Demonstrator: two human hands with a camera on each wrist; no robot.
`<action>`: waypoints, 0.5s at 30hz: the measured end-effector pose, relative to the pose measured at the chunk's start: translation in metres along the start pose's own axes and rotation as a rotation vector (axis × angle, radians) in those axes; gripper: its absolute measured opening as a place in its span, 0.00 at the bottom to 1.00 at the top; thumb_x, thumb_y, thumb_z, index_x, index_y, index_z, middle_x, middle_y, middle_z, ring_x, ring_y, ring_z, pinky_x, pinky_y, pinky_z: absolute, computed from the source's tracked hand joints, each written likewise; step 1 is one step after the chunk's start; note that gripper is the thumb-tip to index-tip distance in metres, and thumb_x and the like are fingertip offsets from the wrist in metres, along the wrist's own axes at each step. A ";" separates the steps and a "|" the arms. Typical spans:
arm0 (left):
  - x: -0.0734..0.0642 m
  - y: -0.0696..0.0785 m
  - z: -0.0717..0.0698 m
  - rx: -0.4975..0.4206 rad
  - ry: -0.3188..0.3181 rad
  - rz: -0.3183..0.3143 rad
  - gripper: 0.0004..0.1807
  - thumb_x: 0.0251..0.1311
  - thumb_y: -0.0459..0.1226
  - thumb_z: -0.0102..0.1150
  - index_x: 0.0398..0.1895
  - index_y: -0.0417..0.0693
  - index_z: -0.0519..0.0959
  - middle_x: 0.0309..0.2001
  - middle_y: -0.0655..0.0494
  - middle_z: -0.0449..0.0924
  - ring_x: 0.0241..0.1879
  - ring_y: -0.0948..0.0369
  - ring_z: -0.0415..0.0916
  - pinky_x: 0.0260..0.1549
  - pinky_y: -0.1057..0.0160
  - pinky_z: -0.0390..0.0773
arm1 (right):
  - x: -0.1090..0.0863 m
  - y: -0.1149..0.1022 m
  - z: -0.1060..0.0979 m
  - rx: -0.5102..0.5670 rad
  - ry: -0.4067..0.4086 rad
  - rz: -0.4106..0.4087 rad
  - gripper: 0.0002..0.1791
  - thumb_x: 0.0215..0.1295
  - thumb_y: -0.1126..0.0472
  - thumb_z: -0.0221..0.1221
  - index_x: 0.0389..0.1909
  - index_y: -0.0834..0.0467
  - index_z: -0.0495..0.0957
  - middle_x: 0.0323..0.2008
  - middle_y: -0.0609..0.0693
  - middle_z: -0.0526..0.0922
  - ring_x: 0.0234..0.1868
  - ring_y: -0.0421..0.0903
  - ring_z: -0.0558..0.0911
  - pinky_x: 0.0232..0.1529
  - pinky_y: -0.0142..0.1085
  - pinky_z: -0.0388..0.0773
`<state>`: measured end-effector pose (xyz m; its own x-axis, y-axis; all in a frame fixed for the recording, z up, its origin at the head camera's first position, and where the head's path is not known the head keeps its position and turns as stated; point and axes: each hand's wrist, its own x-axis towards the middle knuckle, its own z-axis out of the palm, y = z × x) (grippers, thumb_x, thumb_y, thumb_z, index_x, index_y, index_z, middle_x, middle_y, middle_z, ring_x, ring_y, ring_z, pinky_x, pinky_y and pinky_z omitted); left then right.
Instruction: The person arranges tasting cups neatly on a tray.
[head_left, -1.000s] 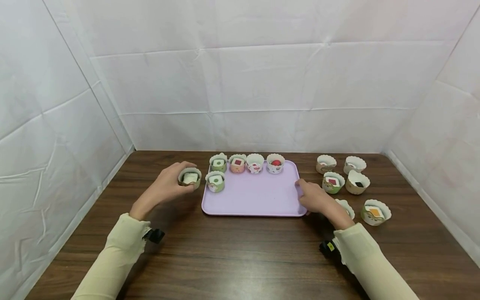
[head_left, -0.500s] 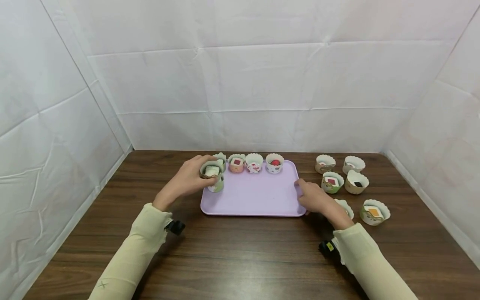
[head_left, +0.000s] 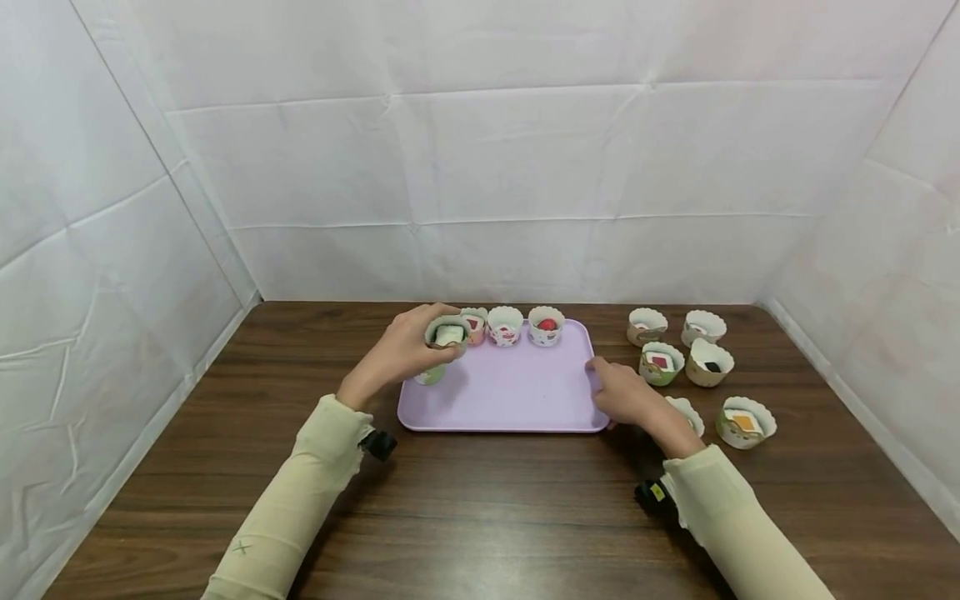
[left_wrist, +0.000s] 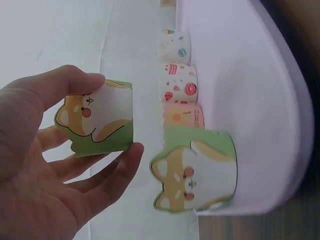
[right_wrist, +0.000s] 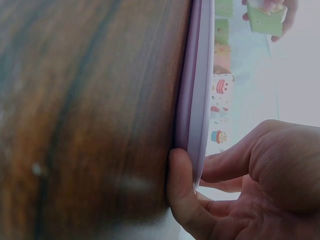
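Note:
My left hand [head_left: 405, 343] grips a green paper baking cup [head_left: 448, 335] with a white square piece in it. The cup is raised above the tray's back left part; a dog picture shows on its side in the left wrist view. Below it a second green dog cup [left_wrist: 200, 172] stands on the lilac tray [head_left: 517, 396]. Along the tray's back edge stand a pink cup [head_left: 474, 323] and two white patterned cups, one [head_left: 546, 327] holding a red piece. My right hand [head_left: 628, 395] pinches the tray's right rim, thumb above and a finger at the outer side.
Right of the tray several filled paper cups stand on the brown wooden table [head_left: 480, 517], among them a green cup [head_left: 662, 364], a cream cup [head_left: 708, 363] and a cup with a yellow-topped piece [head_left: 746, 422]. White sheeting [head_left: 510, 167] encloses the back and sides.
My left hand has carried the green cup rightward from beside the tray to above its back left part, now covering the back left cup in the head view. The right hand stays at the rim.

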<state>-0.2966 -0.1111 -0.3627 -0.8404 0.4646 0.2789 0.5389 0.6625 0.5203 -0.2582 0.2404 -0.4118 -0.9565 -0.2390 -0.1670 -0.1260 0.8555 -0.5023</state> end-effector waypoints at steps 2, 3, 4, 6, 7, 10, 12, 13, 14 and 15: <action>0.003 0.001 0.003 0.003 -0.016 -0.010 0.32 0.60 0.43 0.71 0.68 0.45 0.76 0.65 0.47 0.80 0.67 0.48 0.74 0.68 0.44 0.74 | 0.001 0.000 0.001 -0.003 0.000 0.001 0.29 0.68 0.72 0.49 0.70 0.72 0.62 0.57 0.76 0.75 0.22 0.46 0.81 0.20 0.35 0.84; 0.003 0.001 0.005 0.007 -0.025 -0.016 0.33 0.61 0.44 0.71 0.68 0.45 0.75 0.66 0.47 0.79 0.68 0.47 0.73 0.70 0.44 0.72 | 0.001 -0.001 0.001 -0.004 0.000 0.002 0.29 0.68 0.72 0.49 0.70 0.72 0.62 0.57 0.76 0.75 0.22 0.46 0.81 0.20 0.35 0.84; 0.005 0.002 0.007 0.008 -0.035 -0.027 0.34 0.60 0.44 0.71 0.69 0.45 0.74 0.67 0.47 0.78 0.69 0.46 0.72 0.71 0.43 0.70 | 0.001 -0.001 0.001 -0.004 0.001 0.002 0.29 0.68 0.72 0.49 0.70 0.72 0.62 0.57 0.76 0.75 0.22 0.46 0.81 0.20 0.35 0.84; 0.007 0.004 0.011 0.018 -0.047 -0.043 0.35 0.60 0.45 0.71 0.68 0.43 0.73 0.67 0.45 0.78 0.70 0.43 0.70 0.72 0.42 0.69 | 0.000 -0.001 0.001 -0.005 0.006 -0.005 0.29 0.67 0.72 0.49 0.69 0.72 0.63 0.57 0.76 0.75 0.22 0.46 0.81 0.20 0.34 0.84; 0.008 0.004 0.013 0.024 -0.047 -0.051 0.35 0.60 0.45 0.71 0.68 0.42 0.73 0.66 0.44 0.79 0.70 0.42 0.69 0.72 0.41 0.68 | 0.000 -0.001 0.001 -0.004 0.009 -0.011 0.29 0.66 0.72 0.49 0.69 0.73 0.63 0.56 0.76 0.75 0.22 0.46 0.81 0.20 0.34 0.83; 0.010 0.005 0.018 0.051 -0.043 -0.043 0.33 0.59 0.45 0.73 0.64 0.39 0.75 0.60 0.43 0.82 0.67 0.41 0.71 0.70 0.42 0.69 | -0.001 -0.002 0.001 -0.012 0.018 -0.030 0.28 0.65 0.73 0.49 0.67 0.73 0.64 0.55 0.76 0.76 0.21 0.46 0.81 0.19 0.34 0.83; 0.011 0.005 0.021 0.072 -0.043 -0.019 0.31 0.59 0.45 0.73 0.61 0.38 0.76 0.57 0.43 0.84 0.64 0.42 0.74 0.67 0.44 0.72 | -0.002 -0.002 0.001 -0.021 0.025 -0.037 0.28 0.65 0.73 0.50 0.67 0.74 0.65 0.54 0.77 0.76 0.20 0.45 0.81 0.19 0.34 0.83; 0.011 0.005 0.022 0.082 -0.043 -0.007 0.30 0.59 0.45 0.73 0.61 0.38 0.76 0.55 0.44 0.85 0.61 0.44 0.75 0.65 0.46 0.74 | -0.002 -0.002 0.001 -0.023 0.027 -0.035 0.28 0.65 0.73 0.50 0.67 0.73 0.65 0.54 0.76 0.76 0.20 0.45 0.81 0.19 0.34 0.83; 0.012 0.004 0.023 0.088 -0.045 0.006 0.30 0.59 0.44 0.73 0.60 0.39 0.77 0.54 0.44 0.85 0.59 0.45 0.77 0.63 0.47 0.75 | -0.002 -0.002 0.001 -0.026 0.028 -0.034 0.28 0.65 0.73 0.50 0.67 0.73 0.65 0.54 0.76 0.77 0.20 0.45 0.81 0.19 0.34 0.83; 0.012 0.004 0.024 0.096 -0.045 0.018 0.29 0.60 0.44 0.73 0.60 0.39 0.77 0.53 0.45 0.86 0.56 0.47 0.78 0.60 0.48 0.76 | -0.002 -0.003 0.001 -0.026 0.029 -0.031 0.27 0.65 0.72 0.50 0.67 0.73 0.65 0.54 0.76 0.77 0.20 0.45 0.81 0.19 0.34 0.83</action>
<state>-0.3033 -0.0889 -0.3767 -0.8282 0.5016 0.2499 0.5589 0.7061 0.4348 -0.2556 0.2385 -0.4107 -0.9593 -0.2527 -0.1262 -0.1626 0.8594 -0.4847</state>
